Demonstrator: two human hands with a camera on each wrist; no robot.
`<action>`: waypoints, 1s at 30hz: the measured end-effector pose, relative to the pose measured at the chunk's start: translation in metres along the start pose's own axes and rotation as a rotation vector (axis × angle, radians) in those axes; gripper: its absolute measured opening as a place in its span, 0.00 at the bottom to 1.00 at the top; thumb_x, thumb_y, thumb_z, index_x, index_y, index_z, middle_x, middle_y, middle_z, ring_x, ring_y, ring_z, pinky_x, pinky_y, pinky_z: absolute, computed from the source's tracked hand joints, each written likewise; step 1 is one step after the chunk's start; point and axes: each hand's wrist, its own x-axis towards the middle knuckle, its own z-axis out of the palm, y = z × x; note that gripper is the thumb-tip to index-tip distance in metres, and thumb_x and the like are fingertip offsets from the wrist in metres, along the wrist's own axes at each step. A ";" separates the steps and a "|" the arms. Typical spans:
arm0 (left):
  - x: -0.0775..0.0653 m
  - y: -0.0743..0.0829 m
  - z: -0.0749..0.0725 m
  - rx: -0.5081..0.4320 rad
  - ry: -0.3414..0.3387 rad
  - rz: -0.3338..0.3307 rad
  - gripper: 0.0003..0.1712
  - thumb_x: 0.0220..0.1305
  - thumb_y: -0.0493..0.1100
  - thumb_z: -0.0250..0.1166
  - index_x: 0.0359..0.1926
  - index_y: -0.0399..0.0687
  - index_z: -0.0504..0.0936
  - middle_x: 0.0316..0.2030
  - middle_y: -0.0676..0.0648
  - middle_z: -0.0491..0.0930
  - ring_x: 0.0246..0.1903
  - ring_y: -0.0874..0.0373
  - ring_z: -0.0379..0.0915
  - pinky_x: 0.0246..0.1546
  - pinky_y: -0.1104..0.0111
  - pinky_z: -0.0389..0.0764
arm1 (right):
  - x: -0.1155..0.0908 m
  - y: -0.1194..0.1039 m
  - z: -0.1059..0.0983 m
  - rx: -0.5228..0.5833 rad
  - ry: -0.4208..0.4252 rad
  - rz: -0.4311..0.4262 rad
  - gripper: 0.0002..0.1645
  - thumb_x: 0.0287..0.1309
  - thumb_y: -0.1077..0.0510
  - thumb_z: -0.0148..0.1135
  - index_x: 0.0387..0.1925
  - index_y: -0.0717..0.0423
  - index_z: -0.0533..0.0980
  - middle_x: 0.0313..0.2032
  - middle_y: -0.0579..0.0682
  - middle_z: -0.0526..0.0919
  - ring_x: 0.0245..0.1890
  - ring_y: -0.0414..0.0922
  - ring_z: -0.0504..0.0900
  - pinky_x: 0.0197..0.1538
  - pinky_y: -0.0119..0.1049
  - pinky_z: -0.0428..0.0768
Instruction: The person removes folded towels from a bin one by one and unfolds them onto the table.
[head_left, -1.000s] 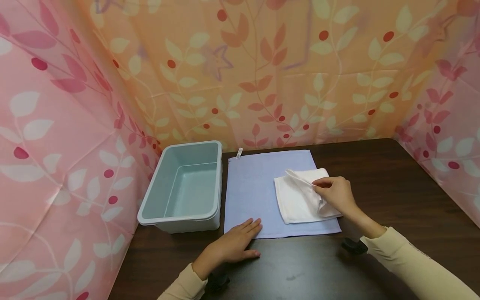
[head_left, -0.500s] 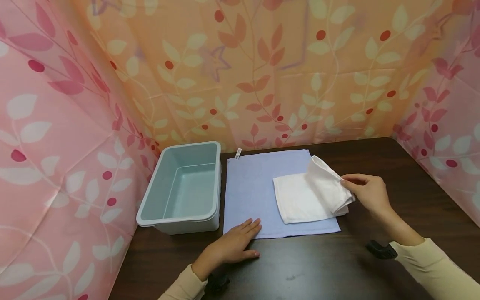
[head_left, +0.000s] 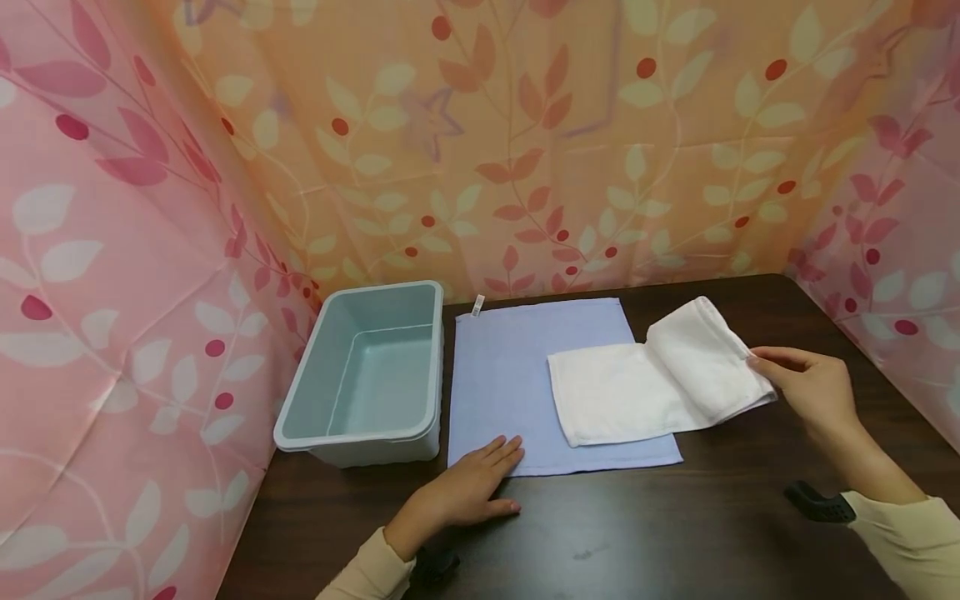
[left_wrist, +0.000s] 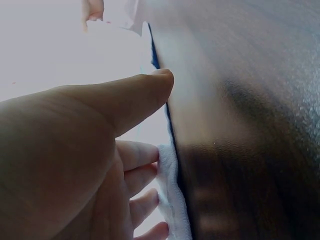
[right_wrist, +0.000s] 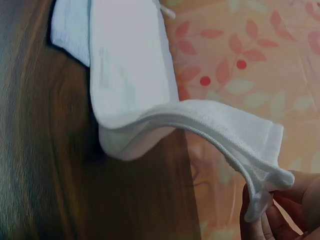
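Observation:
A white cloth (head_left: 615,396) lies partly on a flat lavender towel (head_left: 498,367), its right part lifted and reaching past the towel over the dark table. My right hand (head_left: 813,387) pinches the raised edge of this cloth between thumb and fingers. In the right wrist view, the white cloth (right_wrist: 132,60) rises in a curved flap to the fingertips, its layers pressed together there. My left hand (head_left: 472,487) rests flat with fingers extended on the lavender towel's near left corner. In the left wrist view, the thumb of the left hand (left_wrist: 85,145) stands apart from the fingers.
A pale blue-green plastic basin (head_left: 435,408) stands left of the towel, nothing seen inside it. A small white tag (head_left: 477,306) sticks out from the towel's far left corner. Floral curtains (head_left: 525,167) hang along the back and sides of the dark table (head_left: 600,533).
My right hand has moved right, drawing the pinched edge of the white cloth with it, so the cloth has opened out to the right. My left hand has stayed in place.

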 end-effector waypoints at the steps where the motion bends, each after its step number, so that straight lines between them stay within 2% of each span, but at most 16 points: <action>1: 0.001 -0.001 0.001 0.000 -0.001 -0.003 0.44 0.69 0.61 0.59 0.77 0.47 0.55 0.78 0.49 0.52 0.78 0.50 0.47 0.75 0.56 0.60 | 0.001 0.004 -0.003 -0.003 -0.004 0.012 0.28 0.58 0.43 0.69 0.51 0.59 0.83 0.24 0.11 0.77 0.30 0.19 0.73 0.30 0.17 0.73; 8: 0.001 -0.001 0.002 0.010 -0.004 -0.018 0.45 0.68 0.62 0.59 0.77 0.49 0.54 0.79 0.51 0.51 0.79 0.52 0.46 0.75 0.56 0.60 | 0.017 0.031 -0.020 -0.107 -0.034 0.099 0.35 0.59 0.37 0.65 0.55 0.60 0.80 0.23 0.08 0.71 0.31 0.21 0.69 0.31 0.20 0.72; 12: 0.000 -0.001 0.001 0.006 0.001 -0.013 0.45 0.68 0.61 0.59 0.77 0.48 0.55 0.79 0.50 0.51 0.78 0.51 0.47 0.75 0.56 0.60 | 0.027 0.053 -0.029 -0.148 -0.088 0.153 0.32 0.60 0.36 0.63 0.51 0.58 0.82 0.23 0.11 0.69 0.29 0.25 0.70 0.31 0.25 0.75; 14: 0.000 -0.001 0.001 0.004 0.005 -0.006 0.45 0.68 0.61 0.59 0.77 0.48 0.55 0.78 0.49 0.51 0.78 0.51 0.47 0.75 0.55 0.61 | 0.030 0.063 -0.032 -0.188 -0.108 0.167 0.32 0.61 0.35 0.62 0.49 0.59 0.82 0.26 0.20 0.76 0.30 0.27 0.70 0.32 0.28 0.74; 16: 0.000 -0.001 0.002 0.003 0.008 -0.002 0.45 0.69 0.61 0.59 0.77 0.47 0.55 0.78 0.49 0.52 0.78 0.50 0.47 0.75 0.55 0.61 | 0.030 0.071 -0.034 -0.233 -0.131 0.162 0.34 0.62 0.36 0.61 0.50 0.62 0.82 0.32 0.38 0.85 0.31 0.30 0.71 0.32 0.31 0.73; 19: 0.000 -0.001 0.003 0.003 0.009 0.000 0.45 0.68 0.61 0.59 0.77 0.47 0.55 0.78 0.49 0.52 0.78 0.50 0.47 0.75 0.55 0.61 | 0.030 0.078 -0.034 -0.331 -0.170 0.114 0.37 0.63 0.37 0.60 0.52 0.68 0.78 0.43 0.63 0.85 0.30 0.34 0.72 0.30 0.32 0.71; 20: 0.000 -0.001 0.003 0.002 0.009 0.000 0.45 0.68 0.61 0.60 0.77 0.47 0.55 0.78 0.49 0.52 0.78 0.50 0.47 0.75 0.55 0.61 | 0.030 0.079 -0.033 -0.360 -0.184 0.084 0.36 0.63 0.38 0.61 0.52 0.69 0.78 0.45 0.67 0.85 0.29 0.35 0.73 0.29 0.32 0.71; 25: 0.000 -0.001 0.002 -0.003 0.011 -0.001 0.45 0.68 0.61 0.60 0.77 0.47 0.55 0.78 0.48 0.52 0.78 0.50 0.47 0.74 0.54 0.61 | 0.030 0.083 -0.029 -0.450 -0.224 -0.060 0.27 0.62 0.49 0.64 0.47 0.72 0.77 0.31 0.60 0.88 0.19 0.34 0.75 0.24 0.31 0.73; 30: 0.000 -0.001 0.003 -0.006 0.009 -0.001 0.45 0.68 0.61 0.59 0.77 0.47 0.55 0.78 0.49 0.51 0.78 0.50 0.47 0.74 0.54 0.61 | 0.029 0.083 -0.029 -0.467 -0.208 -0.084 0.24 0.61 0.52 0.66 0.44 0.72 0.77 0.28 0.58 0.87 0.18 0.33 0.75 0.22 0.31 0.74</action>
